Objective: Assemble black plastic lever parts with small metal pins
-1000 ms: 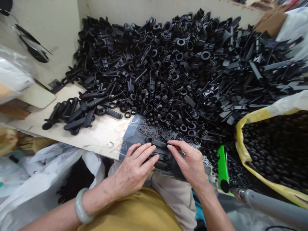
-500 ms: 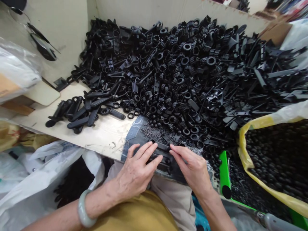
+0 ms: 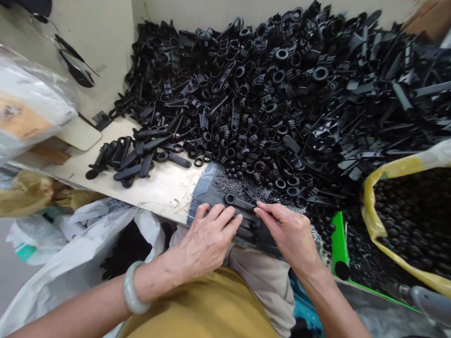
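Observation:
A black plastic handle with a round ring end lies on the dark mat at the table's front edge. My left hand rests just in front of it, fingers stretched over more black handles that it partly hides. At the right end of the ringed handle, the thumb and forefinger of my right hand are pinched together; what is between them is too small to make out. Tiny dark metal bits and black balls lie behind the handle.
A tall heap of black plastic parts fills the back. Several joined handles lie to the left. On the right are a green bracket, a yellow-rimmed bag of black balls and a grey power tool. A white bag hangs front left.
The view has shifted, so everything sits slightly further right. My left fingers have drawn back from the handle, uncovering its ring end. My right hand stays pinched at the other end.

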The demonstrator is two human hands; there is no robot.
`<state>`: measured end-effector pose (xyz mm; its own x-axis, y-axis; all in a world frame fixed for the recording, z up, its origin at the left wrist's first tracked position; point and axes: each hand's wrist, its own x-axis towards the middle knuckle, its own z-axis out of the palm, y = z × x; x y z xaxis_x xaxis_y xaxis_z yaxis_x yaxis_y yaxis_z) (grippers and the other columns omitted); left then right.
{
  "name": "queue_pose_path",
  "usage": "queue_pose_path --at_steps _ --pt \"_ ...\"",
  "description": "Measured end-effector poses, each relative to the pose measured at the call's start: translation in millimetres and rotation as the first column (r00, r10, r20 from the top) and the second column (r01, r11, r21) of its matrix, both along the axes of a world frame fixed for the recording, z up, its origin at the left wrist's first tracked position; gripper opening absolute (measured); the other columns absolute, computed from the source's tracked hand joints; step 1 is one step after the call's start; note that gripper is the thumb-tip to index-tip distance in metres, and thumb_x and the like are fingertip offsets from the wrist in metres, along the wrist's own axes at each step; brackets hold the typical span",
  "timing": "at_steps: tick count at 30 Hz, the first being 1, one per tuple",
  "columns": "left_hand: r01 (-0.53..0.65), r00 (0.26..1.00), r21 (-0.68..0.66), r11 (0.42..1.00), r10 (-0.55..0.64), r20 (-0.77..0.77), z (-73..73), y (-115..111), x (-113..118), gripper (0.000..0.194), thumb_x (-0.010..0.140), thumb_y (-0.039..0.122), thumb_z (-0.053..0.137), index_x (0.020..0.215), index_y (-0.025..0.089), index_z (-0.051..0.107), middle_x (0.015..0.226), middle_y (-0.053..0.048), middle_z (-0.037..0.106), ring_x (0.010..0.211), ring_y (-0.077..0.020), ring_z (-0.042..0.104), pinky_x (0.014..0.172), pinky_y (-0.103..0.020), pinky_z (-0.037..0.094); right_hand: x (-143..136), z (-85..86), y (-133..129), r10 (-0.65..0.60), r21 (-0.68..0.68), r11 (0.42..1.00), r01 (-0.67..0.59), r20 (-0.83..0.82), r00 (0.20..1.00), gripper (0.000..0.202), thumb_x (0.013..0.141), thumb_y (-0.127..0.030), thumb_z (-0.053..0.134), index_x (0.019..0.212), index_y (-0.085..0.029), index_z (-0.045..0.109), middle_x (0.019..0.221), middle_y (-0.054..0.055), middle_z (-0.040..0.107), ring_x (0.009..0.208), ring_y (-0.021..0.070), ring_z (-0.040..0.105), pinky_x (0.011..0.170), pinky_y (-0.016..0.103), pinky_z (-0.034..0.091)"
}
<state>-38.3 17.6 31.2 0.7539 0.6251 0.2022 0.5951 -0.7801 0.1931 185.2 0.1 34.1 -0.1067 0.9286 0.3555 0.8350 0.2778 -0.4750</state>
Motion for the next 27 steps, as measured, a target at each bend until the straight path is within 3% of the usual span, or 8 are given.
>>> queue_pose_path --at_steps 4,7,14,18,22,27 --pt "-0.081 0.987 0.074 0.994 0.069 0.145 -11.7 -7 0 0.033 0.096 0.015 0.058 0.128 0.016 0.065 0.124 -0.011 0.067 0.112 -0.0273 0.055 0.095 -0.044 0.038 1 -2.0 1 0.0 0.012 1.0 0.0 0.017 1.0 0.016 0.102 -0.026 0.061 0.102 -0.017 0.074 0.095 0.004 0.08 0.08 0.018 0.078 0.074 0.029 0.061" --pt "-0.118 0.983 0.142 0.983 0.096 0.158 -18.5 -12 0 0.031 0.096 0.021 0.063 0.126 0.016 0.067 0.126 -0.012 0.067 0.114 -0.0283 0.055 0.097 -0.045 0.037 0 -4.5 0 -0.007 0.026 1.0 0.006 0.019 1.0 0.015 0.101 -0.025 0.061 0.1 -0.016 0.073 0.094 0.004 0.08 0.08 0.0178 0.078 0.073 0.028 0.06" --pt "-0.047 0.99 0.199 0.979 0.019 0.142 -16.6 -16 -7 0.037 0.093 0.009 0.057 0.128 0.016 0.067 0.12 -0.012 0.07 0.106 -0.0254 0.058 0.094 -0.043 0.041 -6 -12.6 -3 -0.07 0.061 0.996 0.071 -0.01 0.997 0.015 0.102 -0.025 0.061 0.1 -0.017 0.073 0.098 0.005 0.081 0.085 0.019 0.079 0.074 0.028 0.06" --pt "-0.03 0.995 0.197 0.98 0.011 0.098 -20.0 -21 -12 0.044 0.092 0.003 0.051 0.131 0.016 0.066 0.121 -0.014 0.068 0.107 -0.0268 0.059 0.092 -0.043 0.047 -2 -16.8 -4 -0.073 0.059 0.995 0.078 -0.084 0.994 0.02 0.1 -0.027 0.064 0.115 -0.017 0.072 0.098 0.005 0.081 0.082 0.0173 0.078 0.077 0.027 0.061" --pt "-0.055 0.994 0.216 0.975 0.033 0.1 -25.2 -23 -11 0.05 0.087 -0.002 0.049 0.132 0.014 0.065 0.122 -0.015 0.067 0.108 -0.0285 0.058 0.095 -0.043 0.052 1 -10.1 -15 -0.078 0.079 0.993 0.087 -0.117 0.99 0.03 0.098 -0.027 0.068 0.125 -0.015 0.068 0.098 0.005 0.079 0.074 0.0139 0.076 0.076 0.024 0.061" --pt "-0.002 0.988 0.228 0.974 -0.033 0.149 -26.3 -16 -8 0.048 0.089 -0.003 0.048 0.131 0.013 0.066 0.122 -0.015 0.067 0.111 -0.0271 0.057 0.098 -0.04 0.052 -9 -3.3 -27 0.02 0.044 0.999 -0.019 -0.013 1.0 0.021 0.102 -0.024 0.059 0.119 -0.017 0.069 0.091 0.004 0.075 0.076 0.0147 0.073 0.07 0.024 0.057"
